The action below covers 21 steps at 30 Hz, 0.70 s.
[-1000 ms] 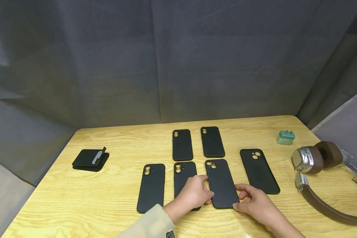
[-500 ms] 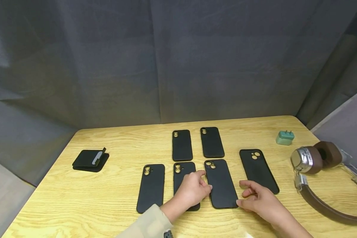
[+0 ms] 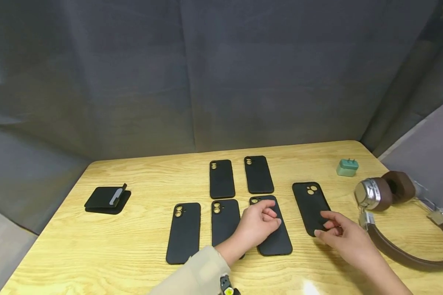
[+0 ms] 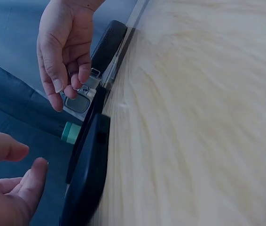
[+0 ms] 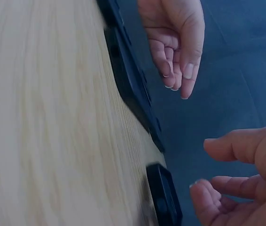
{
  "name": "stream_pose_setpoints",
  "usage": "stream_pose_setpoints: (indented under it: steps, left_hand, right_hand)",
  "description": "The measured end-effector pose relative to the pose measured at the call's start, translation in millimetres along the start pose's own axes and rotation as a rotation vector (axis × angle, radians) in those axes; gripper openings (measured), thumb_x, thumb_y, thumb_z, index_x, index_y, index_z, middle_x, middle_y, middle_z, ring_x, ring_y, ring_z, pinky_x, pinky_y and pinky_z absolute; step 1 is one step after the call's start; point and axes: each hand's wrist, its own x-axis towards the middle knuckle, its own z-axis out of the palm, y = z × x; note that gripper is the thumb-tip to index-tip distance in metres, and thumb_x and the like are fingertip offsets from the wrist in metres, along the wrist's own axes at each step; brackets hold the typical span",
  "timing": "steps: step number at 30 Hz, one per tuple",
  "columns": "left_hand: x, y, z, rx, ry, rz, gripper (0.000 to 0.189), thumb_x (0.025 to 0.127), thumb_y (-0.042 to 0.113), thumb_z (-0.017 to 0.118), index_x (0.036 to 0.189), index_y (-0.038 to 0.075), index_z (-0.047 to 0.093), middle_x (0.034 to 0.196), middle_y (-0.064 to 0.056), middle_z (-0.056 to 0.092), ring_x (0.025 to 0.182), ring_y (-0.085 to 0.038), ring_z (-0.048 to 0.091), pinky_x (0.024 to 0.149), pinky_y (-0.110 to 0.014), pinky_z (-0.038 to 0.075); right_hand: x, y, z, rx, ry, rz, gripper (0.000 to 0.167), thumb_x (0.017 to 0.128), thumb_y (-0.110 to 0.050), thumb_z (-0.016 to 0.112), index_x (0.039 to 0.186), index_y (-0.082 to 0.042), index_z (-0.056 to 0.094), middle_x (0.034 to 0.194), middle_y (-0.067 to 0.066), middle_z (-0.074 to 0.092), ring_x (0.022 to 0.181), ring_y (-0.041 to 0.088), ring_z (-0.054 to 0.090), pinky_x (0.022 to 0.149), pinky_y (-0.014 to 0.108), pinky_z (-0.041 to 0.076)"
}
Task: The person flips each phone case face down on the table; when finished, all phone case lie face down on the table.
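Several black phone cases lie on the wooden table. My left hand hovers over the third case of the front row, its thumb and fingers apart in the left wrist view with nothing between them. Part of another front-row case is hidden behind that wrist. To the right, a case lies with its hollow inside up. My right hand overlaps this case's lower right corner in the head view. Seen from the right wrist, a gap separates thumb and fingers, and the case sits beyond the fingertips.
The leftmost front case lies nearest the left sleeve. Behind stand two more cases, one left and one right. A folded black card holder is far left. Brown headphones and a green charger are at right.
Both hands have left the edges of the third front case. The left hand has moved right over it, and the right hand has moved right to the upturned case. The view has shifted slightly.
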Motion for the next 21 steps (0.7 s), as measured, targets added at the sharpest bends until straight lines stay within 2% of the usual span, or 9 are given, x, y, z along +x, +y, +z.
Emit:
stream_pose_setpoints:
  steps: [2,8,14,21]
  left_hand:
    - [5.1,0.9,5.1,-0.031,0.002,-0.004,0.043,0.081,0.006,0.067,0.122,-0.001,0.057,0.089,-0.004,0.063,0.072,-0.001,0.059,0.062,-0.015,0.048]
    - [19.6,3.7,19.5,-0.079,0.014,-0.039,0.045,0.079,0.005,0.067,0.122,-0.002,0.056,0.094,-0.006,0.061,0.079,-0.007,0.063,0.064,-0.016,0.049]
    - [29.7,9.3,32.5,-0.100,0.017,-0.087,0.048,0.080,0.005,0.067,0.126,0.002,0.055,0.102,-0.008,0.061,0.087,-0.014,0.065,0.067,-0.020,0.050]
    - [37.1,6.3,45.5,-0.152,0.037,-0.145,0.048,0.078,0.003,0.069,0.124,0.002,0.056,0.102,-0.006,0.061,0.093,-0.017,0.063,0.076,-0.023,0.050]
  right_hand:
    - [-0.3,3.1,-4.3,-0.063,0.035,-0.009,0.066,0.087,-0.037,0.063,0.134,0.005,0.041,0.105,0.012,0.053,0.083,0.012,0.052,0.061,0.024,0.043]
    - [1.0,13.2,-11.7,-0.144,0.089,-0.029,0.063,0.088,-0.034,0.061,0.132,0.008,0.042,0.103,0.014,0.056,0.086,0.019,0.054,0.066,0.030,0.042]
    - [3.7,23.0,-12.4,-0.201,0.143,-0.089,0.046,0.089,-0.012,0.056,0.128,0.012,0.044,0.100,0.020,0.059,0.090,0.032,0.059,0.070,0.043,0.046]
    - [9.4,29.5,-14.6,-0.240,0.122,-0.067,0.044,0.091,-0.009,0.050,0.129,0.012,0.043,0.106,0.028,0.058,0.094,0.040,0.056,0.072,0.049,0.045]
